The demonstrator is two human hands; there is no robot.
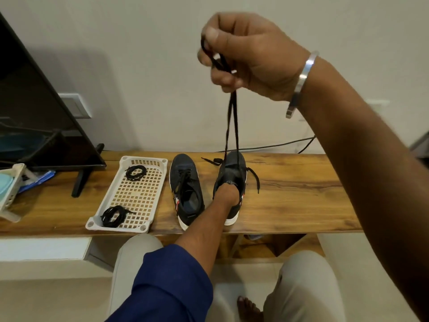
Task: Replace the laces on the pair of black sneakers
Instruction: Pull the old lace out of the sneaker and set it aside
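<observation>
Head view looks down on a wooden bench point(290, 201) set against a pale wall. The right hand point(246, 56) is raised high above the bench, its thumb and curled fingers pinching a doubled black lace point(232, 126) that runs down in two strands to the right sneaker point(234, 173). That sneaker stands on the bench with its toe toward the wall, and loose lace ends trail beside it on the wood. The left hand point(226, 194) grips the same shoe at its opening, fingers tucked inside the collar. Just left of it stands the other black sneaker point(185, 187), fully laced. Left of that shoe lies a white perforated tray point(139, 196) holding two coiled black laces, one bundle point(135, 173) at its far end and another point(115, 216) at its near end. A silver bangle point(300, 84) circles the right wrist.
</observation>
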